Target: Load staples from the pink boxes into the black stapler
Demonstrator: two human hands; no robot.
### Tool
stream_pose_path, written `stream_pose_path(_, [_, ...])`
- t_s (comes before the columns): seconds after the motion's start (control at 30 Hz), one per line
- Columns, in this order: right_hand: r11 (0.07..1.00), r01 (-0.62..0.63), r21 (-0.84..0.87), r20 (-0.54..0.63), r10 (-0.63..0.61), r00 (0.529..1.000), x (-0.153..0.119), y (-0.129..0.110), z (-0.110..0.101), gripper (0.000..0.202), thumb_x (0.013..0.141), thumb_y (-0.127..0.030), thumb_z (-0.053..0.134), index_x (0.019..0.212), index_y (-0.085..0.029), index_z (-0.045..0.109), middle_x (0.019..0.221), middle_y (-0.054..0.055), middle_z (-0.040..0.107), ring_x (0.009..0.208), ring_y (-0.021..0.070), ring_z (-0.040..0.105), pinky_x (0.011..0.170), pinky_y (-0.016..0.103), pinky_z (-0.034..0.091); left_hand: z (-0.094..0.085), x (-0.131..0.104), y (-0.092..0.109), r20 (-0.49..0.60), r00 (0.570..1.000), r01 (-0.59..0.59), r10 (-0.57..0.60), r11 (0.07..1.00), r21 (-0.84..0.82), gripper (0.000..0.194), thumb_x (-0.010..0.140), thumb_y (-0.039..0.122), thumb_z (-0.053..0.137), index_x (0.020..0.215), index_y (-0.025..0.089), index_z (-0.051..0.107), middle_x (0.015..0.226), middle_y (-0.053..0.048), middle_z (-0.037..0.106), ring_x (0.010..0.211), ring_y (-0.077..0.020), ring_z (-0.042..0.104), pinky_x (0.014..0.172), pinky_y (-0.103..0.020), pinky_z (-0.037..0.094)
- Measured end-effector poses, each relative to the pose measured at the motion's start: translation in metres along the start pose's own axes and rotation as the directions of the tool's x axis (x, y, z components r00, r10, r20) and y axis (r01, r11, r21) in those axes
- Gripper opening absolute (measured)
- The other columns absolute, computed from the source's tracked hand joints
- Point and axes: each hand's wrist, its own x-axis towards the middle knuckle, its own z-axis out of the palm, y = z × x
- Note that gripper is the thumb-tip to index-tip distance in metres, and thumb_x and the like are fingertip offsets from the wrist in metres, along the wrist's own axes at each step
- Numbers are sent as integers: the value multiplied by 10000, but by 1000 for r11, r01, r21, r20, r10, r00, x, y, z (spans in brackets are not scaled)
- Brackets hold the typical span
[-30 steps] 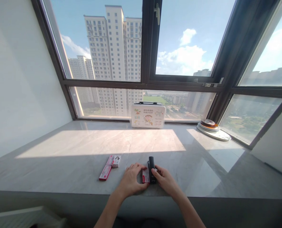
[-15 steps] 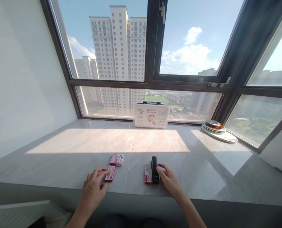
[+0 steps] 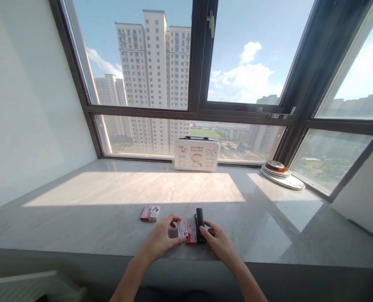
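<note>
A white box (image 3: 182, 228) is pinched by the left hand (image 3: 160, 239), its grip closed to the box's width. Just right of it, a red box (image 3: 192, 237) is seen beside the stapler (image 3: 200, 226). The stapler is touched by the right hand (image 3: 219, 241); how tight that grip is cannot be told. Two more boxes (image 3: 154, 214) are seen farther left on the ledge (image 3: 95, 228).

Dark-framed windows (image 3: 195, 84) span the rear. A white wall (image 3: 26, 100) adjoins at left. A sunlit band (image 3: 136, 188) crosses the marbled sill (image 3: 89, 226).
</note>
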Motion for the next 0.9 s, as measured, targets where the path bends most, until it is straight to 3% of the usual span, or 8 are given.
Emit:
stream_pose_path(0.17, [1000, 28, -9, 22, -27, 999, -1, -5, -2, 700, 902, -666, 531, 1382, -158, 564, 540, -71, 461, 375, 92, 411, 351, 203, 323, 37, 17, 11, 40, 992, -118, 118, 993, -9, 631, 632, 346, 865, 1208, 285, 614, 1150, -45, 664, 1072, -269, 608, 938, -359, 476])
stream_pose_path(0.27, [999, 34, -9, 32, -34, 999, -2, -6, -3, 706, 901, -669, 532, 1387, -157, 564, 544, -67, 467, 379, 91, 421, 355, 200, 331, 42, 14, 12, 39, 991, -129, 129, 992, -9, 746, 615, 351, 881, 1294, 283, 579, 1194, -61, 650, 1086, -279, 604, 953, -380, 482])
stream_pose_path(0.33, [1000, 26, -8, 27, -26, 999, -2, -7, -3, 716, 893, -677, 537, 1384, -157, 567, 550, -65, 468, 379, 91, 419, 356, 202, 337, 33, 13, 14, 16, 988, -152, 153, 988, -41, 742, 714, 401, 821, 1384, 299, 516, 1290, -68, 611, 1107, -262, 597, 950, -372, 490])
stream_pose_path(0.43, [1000, 3, 13, 18, -3, 1000, -2, -6, -2, 726, 885, -684, 543, 1386, -159, 563, 558, -67, 454, 376, 87, 406, 351, 202, 330, 0, 15, 6, -148, 979, -145, 141, 989, -17, 466, 952, 403, 533, 1408, 312, 502, 1319, -64, 595, 1110, -231, 590, 899, -351, 510])
stream_pose_path(0.57, [999, -27, 32, 23, 26, 999, -2, -6, -1, 762, 877, -691, 549, 1410, -148, 535, 564, -73, 439, 380, 86, 398, 350, 206, 329, -55, 16, -43, -430, 898, -10, 97, 979, 201, 384, 955, 278, 396, 1255, 270, 635, 1251, -59, 628, 1166, -249, 559, 1028, -428, 449])
stream_pose_path(0.73, [999, -23, 40, 24, 22, 999, -3, -8, -1, 745, 883, -685, 543, 1397, -147, 541, 562, -69, 450, 387, 90, 395, 359, 212, 329, -82, -15, -112, -315, 949, 126, 0, 917, 378, 381, 876, 321, 531, 1238, 284, 642, 1443, -42, 529, 1316, -291, 454, 1126, -499, 354])
stream_pose_path(0.8, [999, -24, 34, 25, 23, 999, -2, -8, -1, 745, 879, -689, 544, 1393, -150, 545, 568, -65, 458, 389, 89, 395, 364, 215, 333, -82, -31, -122, -280, 960, 114, -11, 929, 352, 352, 871, 374, 551, 1197, 269, 635, 1458, -50, 517, 1343, -292, 438, 1130, -492, 357])
stream_pose_path(0.9, [1000, -26, 16, 30, 25, 999, -1, -7, -1, 746, 882, -693, 537, 1390, -147, 549, 560, -62, 461, 383, 92, 408, 368, 215, 326, -81, -49, -114, -215, 975, 109, -51, 957, 268, 318, 824, 440, 632, 1085, 258, 641, 1412, -62, 560, 1319, -311, 475, 1104, -470, 399])
